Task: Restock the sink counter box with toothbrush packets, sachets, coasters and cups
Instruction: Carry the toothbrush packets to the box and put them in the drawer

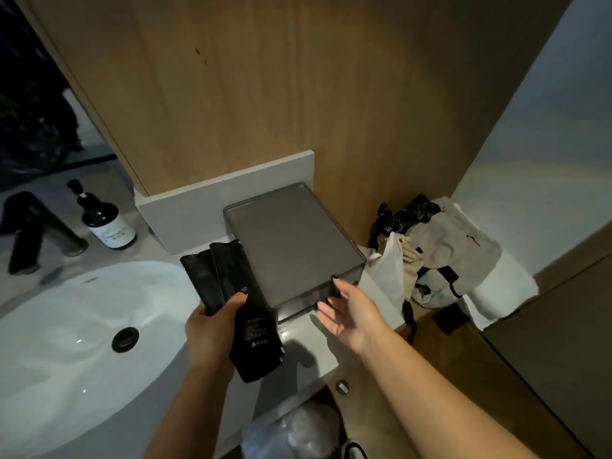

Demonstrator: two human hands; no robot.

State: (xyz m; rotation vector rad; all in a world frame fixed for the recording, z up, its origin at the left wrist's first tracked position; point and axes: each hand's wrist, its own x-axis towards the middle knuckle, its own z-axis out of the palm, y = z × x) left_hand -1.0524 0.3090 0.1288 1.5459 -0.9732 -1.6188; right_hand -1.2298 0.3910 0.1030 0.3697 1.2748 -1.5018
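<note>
Right fingers [326, 301]: spread and empty, tips at the front face of the grey lidded box [291, 240], nothing gripped. Whether they touch the front yet, I cannot tell.

Left fingers [236, 301]: closed around a fan of black toothbrush packets [231, 289], thumb across the top one, printed end toward my wrist.

Box: directly ahead of my right fingertips, on the counter [304, 339], back against the wood panel; it looks shut. Judged step: opening it. Whether the front pulls out as a drawer or the lid lifts is not clear, so I should hook the front edge lightly and test before pulling, steadying the box so it does not slide off the narrow counter.

Packets: keep them clamped and clear to the left of the box until it is open.

Further left of my left fingers: white basin [66, 326], dark pump bottle [107, 223]. Right of my right fingers: heap of cloth bags [443, 246].
</note>
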